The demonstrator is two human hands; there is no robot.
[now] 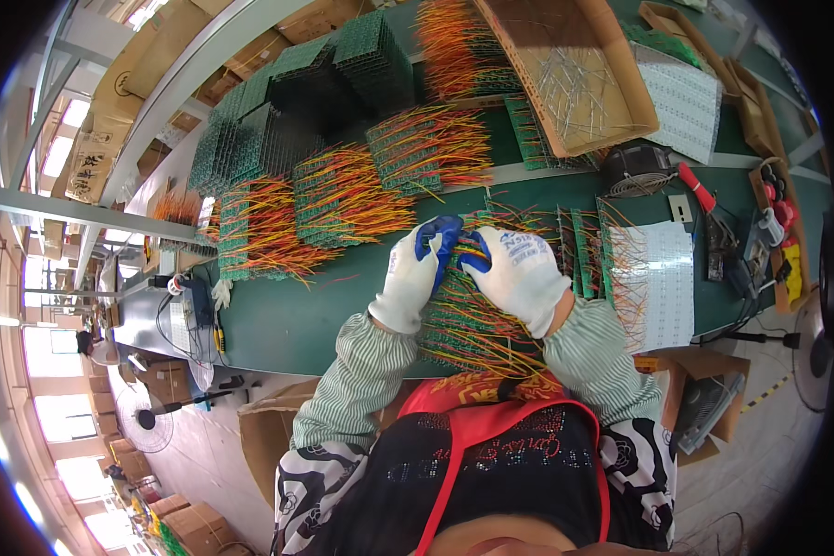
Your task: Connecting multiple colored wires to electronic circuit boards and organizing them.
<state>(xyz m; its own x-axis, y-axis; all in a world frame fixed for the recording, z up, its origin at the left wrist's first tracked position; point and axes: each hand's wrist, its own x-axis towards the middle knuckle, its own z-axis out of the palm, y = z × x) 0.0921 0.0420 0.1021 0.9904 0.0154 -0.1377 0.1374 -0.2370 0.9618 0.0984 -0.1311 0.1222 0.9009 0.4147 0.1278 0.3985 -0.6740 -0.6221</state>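
In a white glove with blue fingertips, my left hand [408,276] is closed, its thumb and fingers pinched together; what they hold is too small to make out. My right hand [521,271], gloved the same way, pinches red and yellow wires close beside the left fingertips. Both hands are over a panel of green circuit boards [463,320] with many red and yellow wires fanning to the right. The gloves cover part of the panel's far end.
Wired board panels [347,199] lie in stacks at the left, with bare green boards [278,79] stacked behind. A cardboard tray [565,79] of thin metal pieces sits far right. White sheets [667,287], a black fan-like device [636,170] and a red-handled tool [697,188] are at the right.
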